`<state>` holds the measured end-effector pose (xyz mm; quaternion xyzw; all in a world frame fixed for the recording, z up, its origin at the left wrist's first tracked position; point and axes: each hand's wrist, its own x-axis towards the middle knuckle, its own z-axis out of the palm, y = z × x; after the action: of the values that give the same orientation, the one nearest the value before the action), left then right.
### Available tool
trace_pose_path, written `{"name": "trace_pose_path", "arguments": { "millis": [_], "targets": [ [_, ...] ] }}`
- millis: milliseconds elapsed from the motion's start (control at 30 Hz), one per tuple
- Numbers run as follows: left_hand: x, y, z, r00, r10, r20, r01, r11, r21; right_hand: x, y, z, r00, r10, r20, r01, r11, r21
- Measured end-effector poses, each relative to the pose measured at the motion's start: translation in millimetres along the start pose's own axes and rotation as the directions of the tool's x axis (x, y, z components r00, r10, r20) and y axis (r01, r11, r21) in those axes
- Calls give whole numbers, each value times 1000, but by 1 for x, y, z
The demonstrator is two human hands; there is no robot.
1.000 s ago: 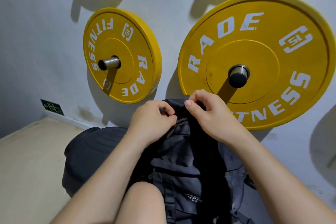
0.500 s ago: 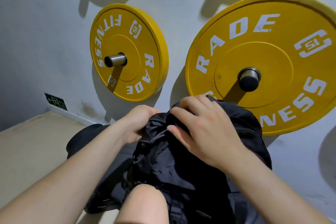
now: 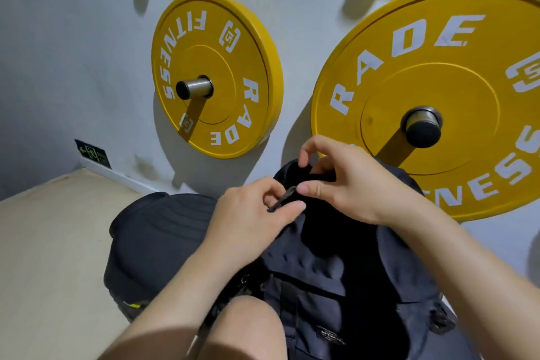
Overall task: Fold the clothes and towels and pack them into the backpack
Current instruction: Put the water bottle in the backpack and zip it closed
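Grey wall (image 3: 73,52) fills most of the frame. It serves as storage, w/ 2 yellow weight plates hung flat on steel pegs (image 3: 195,87). Large plate (image 3: 438,73) takes the upper right; small plate (image 3: 216,47) sits upper centre, well apart from it. Pale floor (image 3: 43,242) runs along the lower left.

The backpack (image 3: 315,286) is the task's thing: dark, upright in the lower centre-right, its top under the large plate. Its front is up against the person's bare knee (image 3: 248,327) at the bottom edge. Prob. braced there so it doesn't slump while both hands work the top. Just beside it, lower left of centre, is a dark padded seat (image 3: 157,242). No clothes or towels in view; whether they're inside, can't tell.

Right hand (image 3: 350,184), centre frame, is curled narrow, finger & thumb pinching the black top handle (image 3: 318,177). That looks like an anchor, keeping the fabric taut. Left hand (image 3: 257,216), just beside and lower, pinches the grey zip pull (image 3: 282,199) between thumb & forefinger, other fingers curled in. The 2 hands nearly touch. My read: zip work at the main opening, but opening vs closing isn't clear from here.

Smallest: a green sign (image 3: 93,153) low on the wall, mid left; text too small to read.
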<state>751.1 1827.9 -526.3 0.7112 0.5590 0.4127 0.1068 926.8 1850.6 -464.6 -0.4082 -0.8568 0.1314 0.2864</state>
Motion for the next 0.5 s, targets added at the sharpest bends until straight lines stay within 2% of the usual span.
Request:
{"name": "trace_pose_path", "arguments": {
  "millis": [33,100,167,267,433,467,500],
  "targets": [
    [2,-1,1,996,-75,39,81,982,-173,1,0,-2,1000,0,16,-1,997,73],
    [6,3,-1,983,-126,134,176,855,-489,1,0,-3,998,-17,61,8,989,147],
    [8,7,-6,975,-109,191,207,753,-625,2,0,-6,996,-25,85,9,982,187],
    [9,10,-12,968,-64,244,205,764,-612,3,1,-8,994,-4,106,-21,972,234],
    [13,15,-13,969,-154,193,236,808,-540,2,1,-8,995,27,96,-51,967,248],
    [11,16,-11,984,-125,128,171,873,-457,2,0,-7,994,24,107,-51,966,252],
    [11,16,-9,999,-29,14,32,965,-261,3,0,-6,993,19,115,-47,968,247]
  ]
}}
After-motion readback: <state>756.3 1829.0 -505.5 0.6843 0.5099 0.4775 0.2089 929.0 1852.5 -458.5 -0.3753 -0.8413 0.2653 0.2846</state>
